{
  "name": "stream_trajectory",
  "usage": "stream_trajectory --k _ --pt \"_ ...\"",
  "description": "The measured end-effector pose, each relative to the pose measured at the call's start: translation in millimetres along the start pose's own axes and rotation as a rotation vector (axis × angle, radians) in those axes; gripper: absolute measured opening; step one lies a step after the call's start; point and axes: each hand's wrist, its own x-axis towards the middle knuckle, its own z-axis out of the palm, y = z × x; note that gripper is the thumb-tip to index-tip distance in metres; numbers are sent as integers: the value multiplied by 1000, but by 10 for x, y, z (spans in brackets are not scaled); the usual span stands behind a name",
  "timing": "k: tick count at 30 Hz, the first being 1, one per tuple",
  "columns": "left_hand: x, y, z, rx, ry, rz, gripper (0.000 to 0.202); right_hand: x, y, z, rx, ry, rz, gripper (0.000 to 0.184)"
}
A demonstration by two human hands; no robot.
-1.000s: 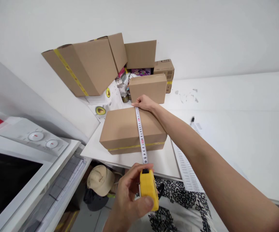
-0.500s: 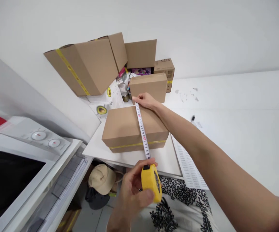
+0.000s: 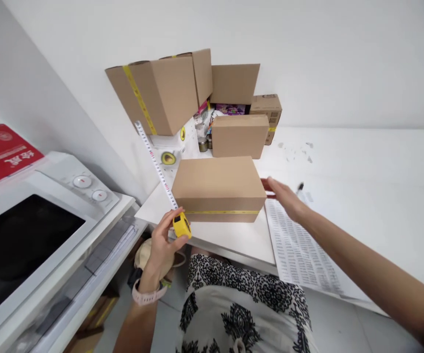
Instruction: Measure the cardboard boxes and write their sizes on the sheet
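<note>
A closed brown cardboard box (image 3: 219, 179) with a yellow tape strip lies on the white table (image 3: 234, 241) in front of me. My left hand (image 3: 165, 235) grips a yellow tape measure (image 3: 182, 225) near the box's front left corner. Its white blade (image 3: 156, 164) is still pulled out, slanting up and away past the box's left side, its far end before a larger carton. Beside the box's right end is my right hand (image 3: 281, 193), fingers extended; the fingertips are partly behind the box edge, so I cannot tell whether they touch it.
Behind stand a smaller brown box (image 3: 239, 136), a big taped carton (image 3: 175, 93) and an avocado-print box (image 3: 169, 158). Printed sheets (image 3: 296, 245) and a black-capped pen (image 3: 300, 187) lie at right. A white microwave (image 3: 50, 211) sits at left, with a cap (image 3: 145, 252) below.
My right hand has let go of the blade's end and moved to the box's right side. The tape measure has swung left off the box's top. My view has shifted left.
</note>
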Motion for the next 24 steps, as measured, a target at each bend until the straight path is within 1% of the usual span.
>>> stream_trajectory --k 2,3,4,6,8,10,12,14,15,17,18,20,22,23,24 --pt "80 -57 24 -51 -29 11 62 -264 60 56 8 -156 6 59" --pt "94 -51 31 -74 -44 22 62 -379 61 75 -1 -196 -6 59" --pt "92 -21 29 -95 -59 32 63 -484 43 81 -20 -205 -29 57" --pt "46 106 -2 -140 -86 58 62 -667 -41 49 -90 -164 -96 56" --pt "-16 294 -55 -195 -112 93 63 -806 -166 -35 -181 -71 -166 63" --pt "-45 499 -97 -244 -127 124 65 -877 -298 -136 -258 38 -207 68" --pt "-16 678 -99 -264 -126 129 67 -861 -400 -212 -293 152 -227 68" --pt "44 820 -53 -272 -122 106 68 -770 -448 -241 -287 225 -239 69" --pt "67 882 -15 -284 -124 93 67 -709 -456 -239 -275 237 -238 69" --pt "56 1002 80 -314 -132 84 64 -588 -458 -214 -256 205 -214 63" --pt "10 1062 132 -327 -136 84 62 -538 -461 -197 -259 178 -196 58" --pt "-164 1171 245 -356 -175 62 60 -476 -483 -163 -291 144 -176 50" --pt "-408 1241 376 -424 -278 9 61 -455 -519 -128 -338 148 -178 47" --pt "-535 1257 452 -455 -344 -31 61 -453 -536 -108 -354 159 -182 46" --pt "-654 1258 533 -487 -381 -73 64 -449 -549 -86 -363 174 -187 45"
